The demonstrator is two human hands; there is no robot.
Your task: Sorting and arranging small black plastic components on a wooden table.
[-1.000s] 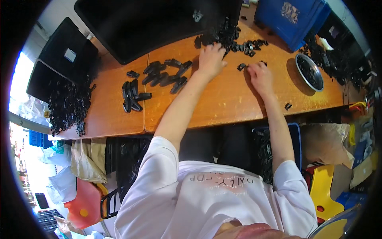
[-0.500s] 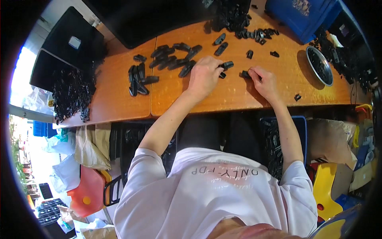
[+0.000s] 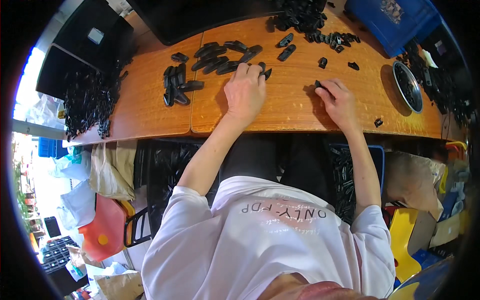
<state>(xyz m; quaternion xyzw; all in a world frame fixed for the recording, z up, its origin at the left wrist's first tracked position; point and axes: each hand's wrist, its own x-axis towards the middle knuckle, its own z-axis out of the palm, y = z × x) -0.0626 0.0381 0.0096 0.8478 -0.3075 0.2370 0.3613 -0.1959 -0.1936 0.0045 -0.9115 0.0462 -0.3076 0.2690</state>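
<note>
My left hand [image 3: 245, 94] is closed over the wooden table, its fingers on a small black plastic part [image 3: 268, 74] that shows past the fingertips. Just beyond it lies a group of long black plastic pieces [image 3: 216, 64], with the nearest close to my knuckles. A second cluster of black pieces [image 3: 175, 82] rests farther left. My right hand [image 3: 340, 104] pinches a small black clip-like part [image 3: 318, 84] between thumb and fingers, slightly above the table. Two black oblong pieces [image 3: 286, 52] lie between and beyond my hands.
Small black parts [image 3: 332, 39] form a row and a heap at the back. A metal bowl [image 3: 407, 87] and blue bin [image 3: 392, 25] stand at the right. Black piles [image 3: 92, 102] spill from dark bins at left. A blue-rimmed crate [image 3: 378, 165] sits below the table edge.
My left hand has moved slightly left, toward the group of long pieces, with the black part. My right hand still pinches its small part. The whole view has shifted a little.
</note>
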